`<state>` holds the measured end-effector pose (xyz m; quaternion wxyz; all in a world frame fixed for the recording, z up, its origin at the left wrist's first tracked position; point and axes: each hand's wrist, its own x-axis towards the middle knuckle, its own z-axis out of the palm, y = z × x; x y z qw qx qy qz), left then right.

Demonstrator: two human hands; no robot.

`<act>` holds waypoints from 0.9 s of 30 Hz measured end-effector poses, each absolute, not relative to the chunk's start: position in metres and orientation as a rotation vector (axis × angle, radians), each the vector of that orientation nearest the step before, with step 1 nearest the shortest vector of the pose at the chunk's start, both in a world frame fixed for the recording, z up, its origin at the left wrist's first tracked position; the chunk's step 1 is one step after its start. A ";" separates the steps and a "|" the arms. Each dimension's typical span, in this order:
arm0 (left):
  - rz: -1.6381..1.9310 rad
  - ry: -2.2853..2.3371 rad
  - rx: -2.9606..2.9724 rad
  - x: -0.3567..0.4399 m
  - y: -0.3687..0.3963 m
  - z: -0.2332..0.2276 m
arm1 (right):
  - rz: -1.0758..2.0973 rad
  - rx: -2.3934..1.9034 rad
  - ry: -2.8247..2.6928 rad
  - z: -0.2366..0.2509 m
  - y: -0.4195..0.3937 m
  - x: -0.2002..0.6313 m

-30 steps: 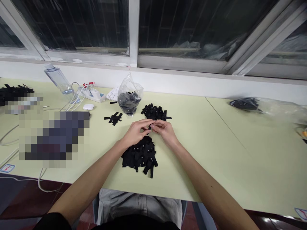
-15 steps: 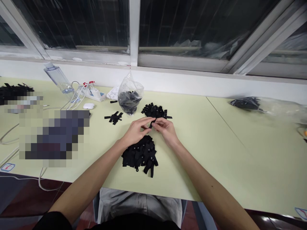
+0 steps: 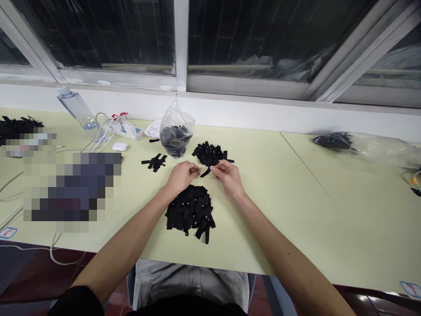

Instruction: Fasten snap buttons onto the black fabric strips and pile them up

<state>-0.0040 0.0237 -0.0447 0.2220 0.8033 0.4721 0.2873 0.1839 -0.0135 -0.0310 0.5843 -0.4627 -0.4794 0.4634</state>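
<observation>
- The left hand (image 3: 180, 175) and the right hand (image 3: 228, 174) meet over the pale green table (image 3: 283, 197), and between them they pinch 1 small black strip (image 3: 205, 172).
- The left hand's fingertips (image 3: 196, 170) are pressed together on the strip's near end; the rest of that hand is curled into a loose fist.
- The right hand's thumb and forefinger close on the strip's other end, with the remaining fingers bent under.
- The strip hangs slightly slack between the 2 hands, tilted, just above the table top.
- Directly under the wrists, nearer the person, lies a heap of black labels (image 3: 190, 211) with tiny white marks on them; a few pieces stick out toward the table's front edge.
- Just beyond the hands sits a second, smaller pile of black pieces (image 3: 210, 152), almost touching the right hand's fingers.
- To the left of that pile stands a clear plastic bag (image 3: 176, 131), knotted at the top and holding more dark pieces.
- Left of the bag, 1 small cluster of loose black strips (image 3: 154, 161) lies apart from the rest.
- Farther left are a white power strip (image 3: 126, 128) with cables, a small white case (image 3: 119, 146) and a clear water bottle (image 3: 76, 108) leaning toward the window sill.
- At the far right of the table another plastic bag (image 3: 365, 145) lies flat with dark contents.
</observation>
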 end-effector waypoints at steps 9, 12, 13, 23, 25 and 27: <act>0.870 1.241 2.195 -0.004 0.019 -0.040 | 1.090 -1.092 -1.202 -0.038 -0.013 0.181; 1.009 1.149 2.005 -0.006 0.014 -0.037 | 1.044 -1.115 -1.277 -0.038 -0.014 0.179; 1.058 1.122 1.934 -0.006 0.012 -0.036 | 1.018 -1.129 -1.301 -0.038 -0.016 0.178; 1.182 0.929 1.618 0.006 0.005 -0.040 | 0.766 -1.194 -1.454 -0.038 -0.021 0.175; 1.180 0.915 1.587 0.006 0.005 -0.042 | 0.756 -1.193 -1.457 -0.037 -0.022 0.175; 1.171 0.901 1.573 0.004 0.005 -0.041 | 0.746 -1.195 -1.457 -0.037 -0.022 0.174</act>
